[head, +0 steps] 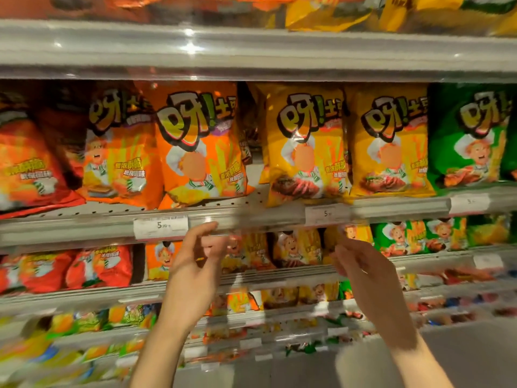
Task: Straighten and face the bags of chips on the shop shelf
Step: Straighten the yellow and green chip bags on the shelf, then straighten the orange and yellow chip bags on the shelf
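Head view: two bare hands are raised in front of the shelf edge (251,217), both below the row of chip bags. The left hand (193,264) is seen w/ fingers loosely spread and relaxed, nothing held; its fingertips sit near the price rail, just right of the price tag (161,226). The right hand (363,264) is blurred; fingers look extended and nothing appears gripped.

The orange bag (198,147) stands on the shelf above and slightly left of centre, tilted and leaning, w/ a visible gap between it and the yellow bag (305,147) to its right. Another orange bag (120,147) is partly overlapped on its left. A second yellow bag (389,144) and a green bag (470,138) stand further right, fairly upright. At far left a red-orange bag (28,163) is slumped forward.

Handling, as judged: the bags are prob. light, air-filled, soft and crinkly, w/ glossy film that may slip; contents are fragile, so squeezing should be avoided. Hold is best taken at the side seams or the top seal, one hand each side. The orange bag lies above the left hand, apart from it; the yellow bag lies above and left of the right hand, also not touched.
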Tool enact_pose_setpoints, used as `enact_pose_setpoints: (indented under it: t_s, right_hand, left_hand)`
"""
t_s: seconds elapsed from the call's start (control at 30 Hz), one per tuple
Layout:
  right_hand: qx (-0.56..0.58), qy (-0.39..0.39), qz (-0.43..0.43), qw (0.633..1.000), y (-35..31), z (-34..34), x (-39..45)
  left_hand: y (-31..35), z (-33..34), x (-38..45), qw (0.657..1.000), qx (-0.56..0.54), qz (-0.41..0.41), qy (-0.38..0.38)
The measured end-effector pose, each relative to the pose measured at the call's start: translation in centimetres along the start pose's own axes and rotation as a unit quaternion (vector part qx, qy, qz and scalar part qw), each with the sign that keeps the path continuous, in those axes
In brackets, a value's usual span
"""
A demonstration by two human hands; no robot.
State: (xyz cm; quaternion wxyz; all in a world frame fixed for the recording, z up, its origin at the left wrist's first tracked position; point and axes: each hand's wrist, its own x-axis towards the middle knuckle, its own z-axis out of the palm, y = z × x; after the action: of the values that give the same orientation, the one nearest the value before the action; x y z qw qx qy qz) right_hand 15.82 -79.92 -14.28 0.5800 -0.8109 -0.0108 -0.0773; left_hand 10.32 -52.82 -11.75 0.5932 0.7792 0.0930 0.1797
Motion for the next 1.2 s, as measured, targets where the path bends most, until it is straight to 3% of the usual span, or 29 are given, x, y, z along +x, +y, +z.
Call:
enact_pose_setpoints:
  t_s: [0.23, 0.53, 0.9, 1.03, 1.1, 1.2]
  right_hand:
    - [0.021, -0.044, -0.005, 0.999, 0.7, -0.2, 0.4]
    - [0.039, -0.071, 0.015, 0.997, 0.1, 0.5, 0.8]
    - [0.060, -0.035, -0.062, 0.996, -8.1, 7.5, 0.1]
    - [0.035, -0.048, -0.132, 0.989, -12.1, 10.8, 1.6]
    - [0.046, -0.054, -0.124, 0.990, -13.8, 12.5, 2.9]
    - [0.067, -0.009, -0.144, 0.987, -15.3, 15.3, 5.2]
  left_hand:
    - [-0.5, 0.3, -1.3, 0.998, -0.003, -0.052, 0.040]
    - [0.6, -1.4, -1.2, 0.995, -0.014, -0.041, 0.086]
    - [1.9, -7.0, 2.7, 0.991, -0.046, 0.059, 0.110]
    - [3.1, -6.6, 5.2, 0.990, -0.039, 0.095, 0.093]
    - [3.7, -5.9, 7.0, 0.990, -0.021, 0.106, 0.087]
    - [4.7, -4.7, 9.0, 0.990, -0.033, 0.086, 0.102]
